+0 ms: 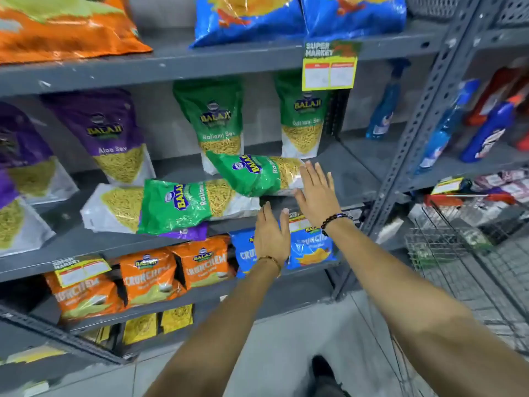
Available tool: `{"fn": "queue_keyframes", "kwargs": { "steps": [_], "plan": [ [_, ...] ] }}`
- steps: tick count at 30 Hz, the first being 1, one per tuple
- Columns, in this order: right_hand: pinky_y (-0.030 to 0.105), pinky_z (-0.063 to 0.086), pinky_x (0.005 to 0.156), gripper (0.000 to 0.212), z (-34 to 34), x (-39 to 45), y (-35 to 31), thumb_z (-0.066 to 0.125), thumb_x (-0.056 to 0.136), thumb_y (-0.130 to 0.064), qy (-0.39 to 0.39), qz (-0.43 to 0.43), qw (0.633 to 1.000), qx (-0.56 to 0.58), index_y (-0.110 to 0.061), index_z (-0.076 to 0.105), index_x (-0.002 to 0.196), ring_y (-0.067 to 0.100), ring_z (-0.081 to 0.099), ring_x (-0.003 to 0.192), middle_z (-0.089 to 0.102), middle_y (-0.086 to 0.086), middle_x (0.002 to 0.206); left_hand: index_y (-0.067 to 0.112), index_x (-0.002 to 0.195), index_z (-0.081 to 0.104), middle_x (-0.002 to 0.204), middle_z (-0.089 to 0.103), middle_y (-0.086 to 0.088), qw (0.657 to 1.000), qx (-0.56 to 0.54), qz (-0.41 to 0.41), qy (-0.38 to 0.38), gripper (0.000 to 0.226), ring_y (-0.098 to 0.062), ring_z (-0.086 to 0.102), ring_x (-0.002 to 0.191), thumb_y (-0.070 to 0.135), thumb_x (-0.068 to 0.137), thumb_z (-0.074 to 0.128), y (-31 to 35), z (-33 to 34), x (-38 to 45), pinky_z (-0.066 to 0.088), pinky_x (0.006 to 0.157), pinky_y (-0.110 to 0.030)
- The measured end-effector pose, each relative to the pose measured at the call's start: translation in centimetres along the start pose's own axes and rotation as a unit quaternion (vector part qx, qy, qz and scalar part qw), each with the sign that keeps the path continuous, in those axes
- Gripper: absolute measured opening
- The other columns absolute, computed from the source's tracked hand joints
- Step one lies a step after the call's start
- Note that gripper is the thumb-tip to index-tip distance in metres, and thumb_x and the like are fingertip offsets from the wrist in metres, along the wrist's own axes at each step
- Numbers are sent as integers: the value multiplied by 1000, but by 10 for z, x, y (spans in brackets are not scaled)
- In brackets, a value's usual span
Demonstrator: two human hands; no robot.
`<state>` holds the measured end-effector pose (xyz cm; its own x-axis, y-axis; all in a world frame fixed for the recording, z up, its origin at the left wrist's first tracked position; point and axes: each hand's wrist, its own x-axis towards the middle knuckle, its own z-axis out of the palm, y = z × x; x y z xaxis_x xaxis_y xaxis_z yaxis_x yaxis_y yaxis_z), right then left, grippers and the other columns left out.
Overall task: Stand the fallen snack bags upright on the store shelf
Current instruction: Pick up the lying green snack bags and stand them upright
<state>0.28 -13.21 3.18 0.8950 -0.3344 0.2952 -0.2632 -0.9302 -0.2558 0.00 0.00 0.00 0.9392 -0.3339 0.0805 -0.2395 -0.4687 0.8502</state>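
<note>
Two green Ratlami Sev bags lie on their sides on the middle grey shelf (343,179). One fallen green bag (254,174) rests partly on the other fallen green bag (183,204), which covers a fallen purple bag (186,232). Behind them, two green bags (217,121) (303,116) and a purple Aloo Sev bag (111,133) stand upright. My right hand (316,193) is flat and open, its fingers touching the right end of the upper fallen bag. My left hand (270,234) hovers open just below the shelf edge, holding nothing.
Orange (148,275) and blue (312,247) Crunchem packs fill the shelf below. Large orange and blue bags sit on the top shelf. A yellow price tag (329,67) hangs from its edge. Cleaner bottles (446,124) stand in the bay to the right; a wire basket (446,245) stands lower right.
</note>
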Motion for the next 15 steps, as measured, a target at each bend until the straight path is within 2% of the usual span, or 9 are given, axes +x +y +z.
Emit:
{"fn": "queue_keyframes", "kwargs": {
  "steps": [3, 5, 7, 9, 11, 12, 15],
  "plan": [
    [51, 9, 118, 55, 2, 25, 23, 35, 96, -25, -22, -13, 1000, 1, -8, 20, 146, 29, 10, 147, 19, 11, 157, 0, 141, 29, 150, 32, -19, 978, -161, -126, 48, 65, -32, 32, 137, 47, 95, 32, 14, 28, 25, 28, 113, -41],
    [51, 12, 117, 53, 6, 48, 41, 36, 96, -24, -50, -16, 998, 28, -9, 23, 145, 28, 13, 146, 22, 11, 156, -3, 137, 34, 147, 37, -21, 934, -273, -210, 92, 67, -34, 37, 133, 48, 94, 32, 26, 44, 45, 31, 110, -42],
    [50, 19, 116, 53, 10, 74, 58, 37, 96, -24, -81, -20, 995, 52, -7, 25, 145, 30, 20, 144, 25, 13, 155, 1, 139, 32, 149, 35, -16, 878, -372, -268, 136, 65, -31, 35, 135, 49, 94, 32, 35, 58, 64, 29, 108, -39],
    [48, 27, 112, 53, 10, 99, 72, 38, 97, -26, -114, -19, 989, 92, -6, 24, 144, 33, 25, 141, 27, 16, 153, 8, 141, 31, 146, 37, -9, 826, -456, -281, 176, 63, -25, 37, 133, 51, 94, 32, 39, 70, 83, 29, 109, -38],
    [45, 28, 111, 55, 10, 120, 82, 37, 98, -31, -159, -7, 975, 154, -8, 22, 146, 33, 23, 142, 25, 17, 154, 21, 133, 41, 124, 46, 1, 784, -509, -282, 215, 53, -18, 45, 117, 54, 92, 33, 39, 80, 99, 36, 104, -36],
    [43, 27, 112, 57, 11, 130, 86, 37, 98, -33, -181, -7, 967, 179, -10, 21, 147, 32, 21, 143, 23, 15, 155, 26, 129, 43, 119, 47, 3, 765, -531, -281, 231, 49, -17, 47, 114, 55, 92, 33, 40, 85, 105, 37, 102, -34],
    [38, 26, 113, 61, 19, 158, 91, 39, 96, -39, -245, -12, 940, 235, -13, 20, 148, 26, 26, 142, 23, 10, 156, 27, 143, 27, 148, 35, -4, 731, -574, -258, 264, 60, -23, 34, 137, 55, 91, 34, 44, 96, 117, 27, 114, -38]
  ]
}}
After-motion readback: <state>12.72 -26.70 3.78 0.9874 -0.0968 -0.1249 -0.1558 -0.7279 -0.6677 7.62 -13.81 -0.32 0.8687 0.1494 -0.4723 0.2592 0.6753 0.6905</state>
